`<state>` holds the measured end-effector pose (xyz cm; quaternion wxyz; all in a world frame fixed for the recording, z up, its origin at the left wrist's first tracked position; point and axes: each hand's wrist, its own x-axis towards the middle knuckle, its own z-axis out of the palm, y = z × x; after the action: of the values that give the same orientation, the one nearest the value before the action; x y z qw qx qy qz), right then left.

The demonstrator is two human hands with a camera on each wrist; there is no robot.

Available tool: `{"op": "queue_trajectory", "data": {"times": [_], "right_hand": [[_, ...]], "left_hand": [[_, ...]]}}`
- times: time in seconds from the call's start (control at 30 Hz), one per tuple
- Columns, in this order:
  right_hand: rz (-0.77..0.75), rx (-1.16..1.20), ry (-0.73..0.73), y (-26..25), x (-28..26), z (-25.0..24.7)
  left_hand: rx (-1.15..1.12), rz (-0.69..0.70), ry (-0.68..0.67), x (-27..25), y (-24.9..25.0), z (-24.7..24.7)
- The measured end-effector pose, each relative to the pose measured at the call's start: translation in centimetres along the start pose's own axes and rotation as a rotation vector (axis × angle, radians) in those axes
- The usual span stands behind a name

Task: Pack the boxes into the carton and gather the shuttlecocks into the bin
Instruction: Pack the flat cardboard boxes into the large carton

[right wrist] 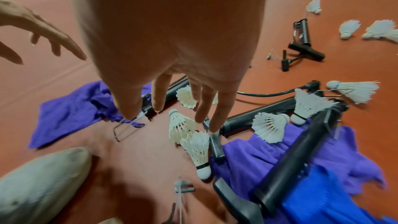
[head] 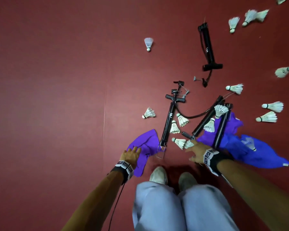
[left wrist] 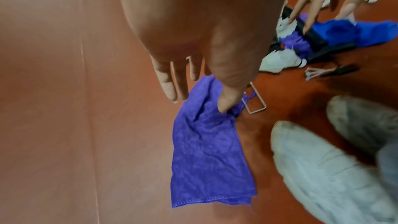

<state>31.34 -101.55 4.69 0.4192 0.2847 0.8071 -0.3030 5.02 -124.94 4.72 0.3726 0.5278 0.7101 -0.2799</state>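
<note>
Both hands hang empty with fingers spread: the left hand (head: 131, 155) over a purple cloth (head: 144, 145) at seven o'clock, the right hand (head: 196, 152) just above two shuttlecocks (head: 179, 142) lying together at six o'clock on the red floor (head: 57, 80). More lie scattered from twelve to three o'clock among black hand pumps (head: 168, 121). They look featherlight and easily crushed; better pinched by the cork tip than the skirt. No bin or carton is in sight.
</note>
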Motion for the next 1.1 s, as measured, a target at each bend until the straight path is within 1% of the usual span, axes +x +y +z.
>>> {"op": "queue_trajectory", "data": {"times": [0.07,0.1,0.13,0.2,0.23,0.27,0.33,0.37,0.43,0.5,0.57,0.67,0.77,0.87,0.97,1.03,1.1], "right_hand": [[-0.036,-0.032,-0.004,0.5,3.9,1.0],[-0.045,-0.047,-0.002,0.7,5.6,1.5],[-0.055,-0.057,0.009,0.9,7.1,1.9],[-0.053,-0.051,0.022,1.1,9.4,2.7],[-0.056,-0.043,0.025,1.0,10.2,2.9],[-0.067,-0.035,0.025,0.9,10.8,3.2],[-0.088,-0.038,0.025,0.6,11.4,3.8],[-0.086,-0.053,0.028,0.4,11.5,4.1],[-0.069,-0.078,0.045,0.1,11.3,4.5],[-0.063,-0.055,0.056,0.0,10.2,4.2],[-0.051,-0.019,0.072,-0.1,8.5,3.5],[-0.032,0.026,0.112,-0.6,4.1,1.6],[0.006,0.065,0.194,-2.3,-2.3,-1.4],[0.038,0.147,0.324,-4.8,-9.8,-5.8],[0.061,0.351,0.421,-7.5,-17.4,-10.4],[0.065,0.558,0.5,-9.5,-22.3,-13.4],[0.026,0.754,0.582,-12.2,-27.5,-16.5]], "left_hand": [[0.014,-0.002,0.026,3.2,-0.6,2.6],[0.03,0.003,0.08,4.7,-0.8,3.7],[0.04,-0.005,0.105,6.1,-1.0,4.8],[0.005,-0.081,0.014,9.1,-1.4,6.9],[-0.054,-0.093,-0.007,10.3,-1.7,8.1],[-0.083,-0.068,0.017,11.1,-1.7,8.7],[-0.045,-0.07,-0.061,11.3,-1.3,8.5],[-0.012,-0.067,-0.051,11.4,-1.4,9.1],[-0.091,-0.088,-0.067,11.0,-1.4,9.1],[-0.113,-0.124,-0.088,9.9,-1.3,8.5],[-0.09,-0.129,-0.095,7.7,-1.0,7.2],[-0.152,-0.131,-0.043,3.3,-0.8,4.2],[-0.169,-0.102,0.015,-3.0,-0.8,-0.4],[-0.313,-0.078,0.091,-10.4,-0.6,-5.9],[-0.505,-0.065,0.176,-18.3,0.1,-12.0],[-0.61,-0.073,0.249,-23.5,0.4,-15.6],[-0.69,-0.075,0.332,-28.9,0.9,-19.1]]}}
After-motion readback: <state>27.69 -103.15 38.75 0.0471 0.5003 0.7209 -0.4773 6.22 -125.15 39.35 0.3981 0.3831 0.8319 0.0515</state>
